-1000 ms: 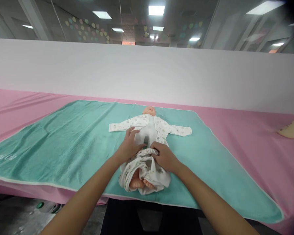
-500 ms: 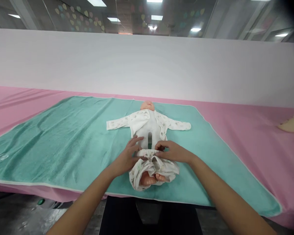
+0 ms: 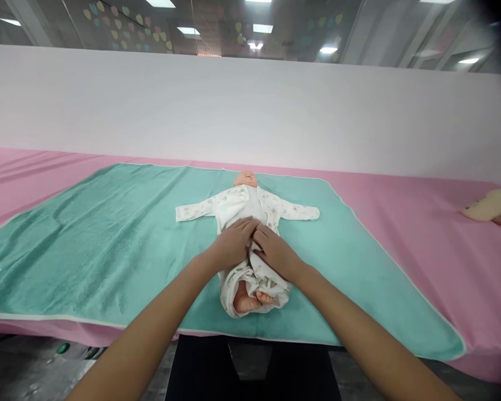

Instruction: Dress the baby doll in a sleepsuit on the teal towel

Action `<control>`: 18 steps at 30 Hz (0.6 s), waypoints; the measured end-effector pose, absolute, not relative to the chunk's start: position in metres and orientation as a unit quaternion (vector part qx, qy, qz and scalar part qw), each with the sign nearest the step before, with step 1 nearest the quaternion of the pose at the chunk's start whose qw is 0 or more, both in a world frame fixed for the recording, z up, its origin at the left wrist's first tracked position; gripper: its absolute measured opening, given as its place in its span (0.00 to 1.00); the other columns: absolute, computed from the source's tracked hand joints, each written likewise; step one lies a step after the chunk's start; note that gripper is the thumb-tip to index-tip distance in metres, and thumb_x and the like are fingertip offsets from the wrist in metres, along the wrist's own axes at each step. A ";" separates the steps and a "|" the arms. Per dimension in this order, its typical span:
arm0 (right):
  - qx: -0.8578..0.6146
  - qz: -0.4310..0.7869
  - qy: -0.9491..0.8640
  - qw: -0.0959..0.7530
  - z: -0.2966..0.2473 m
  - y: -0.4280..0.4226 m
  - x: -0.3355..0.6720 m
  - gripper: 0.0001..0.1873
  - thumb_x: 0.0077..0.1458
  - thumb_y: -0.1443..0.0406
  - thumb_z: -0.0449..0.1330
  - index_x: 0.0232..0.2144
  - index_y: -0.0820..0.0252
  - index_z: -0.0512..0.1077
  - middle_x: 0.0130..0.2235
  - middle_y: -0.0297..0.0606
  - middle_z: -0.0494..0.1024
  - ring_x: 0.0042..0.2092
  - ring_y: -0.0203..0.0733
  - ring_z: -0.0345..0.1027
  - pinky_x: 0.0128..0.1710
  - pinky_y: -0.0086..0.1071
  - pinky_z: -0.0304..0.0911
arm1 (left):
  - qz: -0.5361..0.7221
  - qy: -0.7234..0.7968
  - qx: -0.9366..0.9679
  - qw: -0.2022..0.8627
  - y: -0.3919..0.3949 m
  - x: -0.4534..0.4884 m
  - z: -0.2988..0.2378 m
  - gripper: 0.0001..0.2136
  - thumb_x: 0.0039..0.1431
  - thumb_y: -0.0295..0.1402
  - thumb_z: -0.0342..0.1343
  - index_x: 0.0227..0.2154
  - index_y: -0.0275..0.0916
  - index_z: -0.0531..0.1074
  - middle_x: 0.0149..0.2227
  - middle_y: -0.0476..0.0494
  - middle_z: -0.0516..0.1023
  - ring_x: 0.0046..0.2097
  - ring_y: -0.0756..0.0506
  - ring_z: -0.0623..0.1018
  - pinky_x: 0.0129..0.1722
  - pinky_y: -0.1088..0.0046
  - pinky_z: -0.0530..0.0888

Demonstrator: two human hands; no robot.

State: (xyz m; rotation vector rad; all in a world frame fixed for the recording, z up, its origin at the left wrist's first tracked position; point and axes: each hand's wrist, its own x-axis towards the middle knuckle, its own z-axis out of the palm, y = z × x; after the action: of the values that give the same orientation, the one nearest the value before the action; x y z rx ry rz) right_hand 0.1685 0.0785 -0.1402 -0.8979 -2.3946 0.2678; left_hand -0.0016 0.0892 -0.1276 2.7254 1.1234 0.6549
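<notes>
A baby doll (image 3: 245,179) lies on its back on a teal towel (image 3: 121,239), head away from me, in a white printed top (image 3: 234,205) with sleeves spread sideways. White printed trousers (image 3: 250,281) are bunched around its legs, and the bare feet (image 3: 249,301) stick out toward me. My left hand (image 3: 232,244) and my right hand (image 3: 274,252) lie side by side on the doll's belly, fingers together, pressed onto the cloth at the waist. Whether they pinch the fabric is hidden.
The towel lies on a long pink-covered table (image 3: 421,234) with a white partition (image 3: 250,111) behind it. A beige object (image 3: 490,205) rests at the far right. The table's near edge and a dark floor lie below my arms.
Both hands moved up from the trousers' waistband and came together on the doll's belly. The trousers sit higher on the legs, and the view shifted slightly.
</notes>
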 end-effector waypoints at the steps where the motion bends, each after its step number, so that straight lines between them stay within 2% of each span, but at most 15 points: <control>1: -0.354 0.094 -0.887 0.282 -0.142 0.082 0.167 0.09 0.52 0.71 0.52 0.39 0.60 0.62 0.45 0.45 0.66 0.52 0.46 0.57 0.52 0.43 0.56 | 0.206 0.375 0.901 0.075 0.094 -0.002 -0.127 0.31 0.49 0.20 0.45 0.58 0.38 0.52 0.59 0.41 0.60 0.63 0.44 0.55 0.61 0.61 0.55; 4: -0.423 0.088 -0.854 0.290 -0.150 0.088 0.168 0.14 0.51 0.69 0.53 0.43 0.61 0.62 0.55 0.49 0.60 0.61 0.51 0.46 0.58 0.49 0.46 | 0.209 0.425 0.876 0.090 0.103 -0.007 -0.134 0.32 0.48 0.24 0.49 0.59 0.38 0.52 0.64 0.38 0.49 0.65 0.39 0.46 0.61 0.55 0.50; 6: -0.471 0.121 -0.818 0.307 -0.155 0.087 0.172 0.19 0.52 0.65 0.54 0.47 0.61 0.60 0.61 0.50 0.52 0.63 0.52 0.41 0.59 0.50 0.45 | 0.242 0.493 0.828 0.115 0.104 -0.012 -0.144 0.32 0.49 0.30 0.52 0.59 0.37 0.52 0.65 0.35 0.42 0.65 0.36 0.42 0.61 0.52 0.50; 8: -0.513 0.182 -0.775 0.321 -0.160 0.083 0.178 0.27 0.52 0.59 0.55 0.53 0.60 0.55 0.62 0.49 0.49 0.61 0.52 0.46 0.55 0.48 0.52 | 0.270 0.564 0.763 0.166 0.100 -0.017 -0.152 0.35 0.50 0.38 0.54 0.60 0.35 0.49 0.65 0.31 0.37 0.65 0.33 0.42 0.59 0.51 0.51; 10: -0.542 0.237 -0.737 0.328 -0.163 0.078 0.185 0.31 0.53 0.55 0.54 0.56 0.56 0.50 0.59 0.47 0.56 0.57 0.51 0.56 0.50 0.45 0.58 | 0.284 0.608 0.715 0.197 0.092 -0.019 -0.156 0.38 0.51 0.43 0.54 0.60 0.32 0.45 0.64 0.26 0.35 0.64 0.32 0.42 0.59 0.50 0.52; 12: -0.552 0.257 -0.721 0.331 -0.165 0.074 0.191 0.30 0.53 0.53 0.54 0.55 0.55 0.52 0.56 0.45 0.62 0.52 0.49 0.62 0.47 0.43 0.61 | 0.283 0.616 0.707 0.201 0.082 -0.020 -0.154 0.38 0.51 0.46 0.53 0.60 0.30 0.46 0.64 0.23 0.38 0.64 0.31 0.44 0.58 0.51 0.55; 13: -0.548 0.253 -0.725 0.331 -0.165 0.073 0.194 0.27 0.53 0.53 0.54 0.52 0.55 0.56 0.55 0.45 0.63 0.52 0.48 0.62 0.47 0.42 0.61 | 0.281 0.613 0.711 0.197 0.077 -0.019 -0.152 0.37 0.52 0.46 0.53 0.59 0.31 0.47 0.63 0.23 0.43 0.64 0.31 0.48 0.56 0.52 0.57; 15: -0.518 0.220 -0.760 0.326 -0.164 0.073 0.199 0.16 0.54 0.54 0.54 0.41 0.56 0.63 0.59 0.44 0.59 0.55 0.49 0.58 0.49 0.42 0.59 | 0.277 0.611 0.716 0.191 0.070 -0.018 -0.148 0.32 0.53 0.45 0.52 0.57 0.35 0.52 0.59 0.27 0.56 0.59 0.33 0.60 0.52 0.54 0.63; 17: -0.470 0.170 -0.803 0.325 -0.164 0.077 0.202 0.09 0.56 0.58 0.52 0.32 0.58 0.64 0.61 0.43 0.55 0.59 0.48 0.53 0.52 0.41 0.56 | 0.286 0.616 0.709 0.192 0.067 -0.016 -0.146 0.27 0.53 0.44 0.52 0.54 0.39 0.57 0.53 0.34 0.67 0.52 0.36 0.69 0.47 0.58 0.67; 18: -0.451 0.148 -0.817 0.329 -0.163 0.080 0.203 0.08 0.57 0.61 0.51 0.30 0.58 0.64 0.60 0.43 0.56 0.59 0.46 0.52 0.53 0.40 0.55 | 0.300 0.618 0.700 0.196 0.067 -0.016 -0.147 0.25 0.52 0.42 0.53 0.52 0.40 0.59 0.50 0.37 0.69 0.48 0.38 0.71 0.45 0.60 0.68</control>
State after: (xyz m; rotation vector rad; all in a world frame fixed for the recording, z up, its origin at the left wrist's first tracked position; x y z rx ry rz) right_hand 0.2031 0.0798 -0.1632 -1.1791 -2.1368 0.3865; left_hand -0.0156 0.0673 -0.1467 1.9594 1.7313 0.8394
